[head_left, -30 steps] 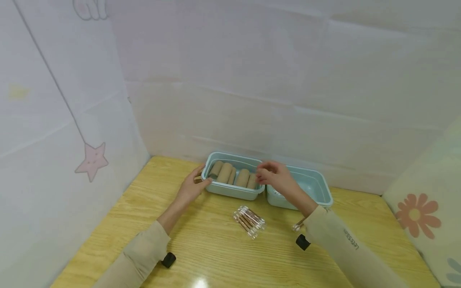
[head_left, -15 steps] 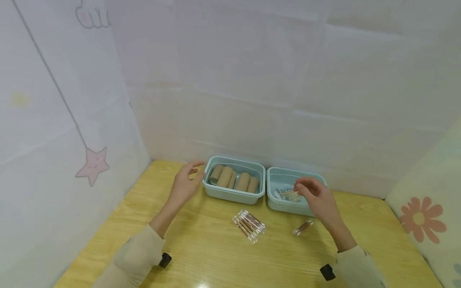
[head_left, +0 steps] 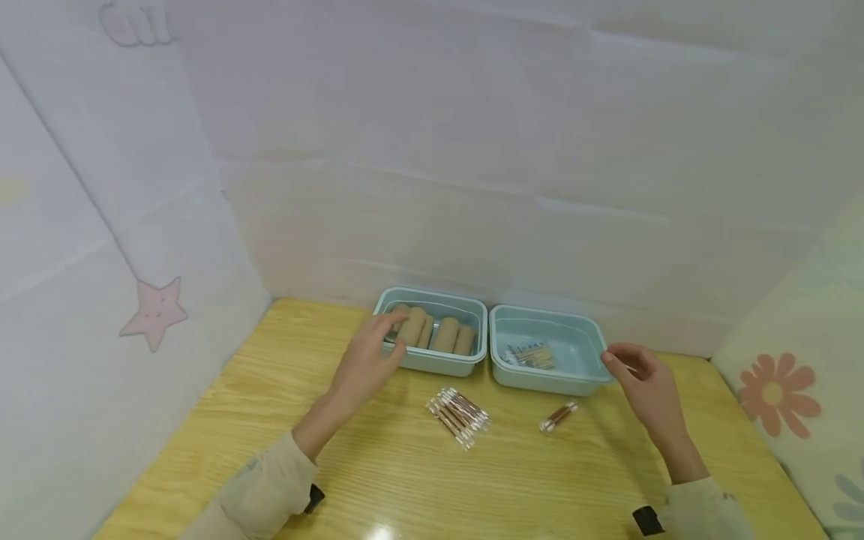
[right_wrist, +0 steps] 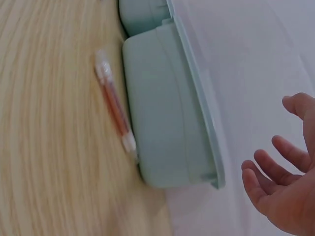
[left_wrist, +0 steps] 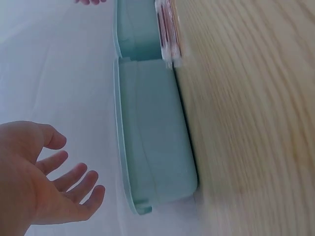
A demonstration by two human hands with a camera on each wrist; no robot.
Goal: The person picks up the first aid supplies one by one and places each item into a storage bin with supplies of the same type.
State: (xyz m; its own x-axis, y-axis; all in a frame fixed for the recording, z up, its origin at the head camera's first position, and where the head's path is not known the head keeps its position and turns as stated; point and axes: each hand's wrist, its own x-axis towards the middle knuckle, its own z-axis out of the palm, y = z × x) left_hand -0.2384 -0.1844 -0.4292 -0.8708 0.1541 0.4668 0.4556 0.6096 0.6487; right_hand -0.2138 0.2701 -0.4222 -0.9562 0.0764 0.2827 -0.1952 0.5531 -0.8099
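Two pale blue plastic bins stand side by side. The left bin (head_left: 439,364) holds several brown cardboard tubes (head_left: 444,335); a small bundle of thin sticks (head_left: 533,355) lies in the right bin (head_left: 550,384). My left hand (head_left: 364,361) hovers at the left bin's outer end, fingers spread and overlapping the tubes in the head view; the left wrist view shows the palm (left_wrist: 54,191) bare. Beside the right bin's outer end is my right hand (head_left: 648,390), its fingertips right by the rim. Its fingers (right_wrist: 270,169) curve loosely around nothing.
In front of the left bin lies a pile of clear-wrapped, brown-stemmed swabs (head_left: 459,416). A smaller pack of swabs (head_left: 559,417) lies before the right bin. Behind the wooden table (head_left: 432,487) rises a cloth wall (head_left: 405,187).
My right hand has moved right, from the left bin's inner end to the right bin's outer end. My left hand let go of the left bin's rim, drew away, then came back over its end.
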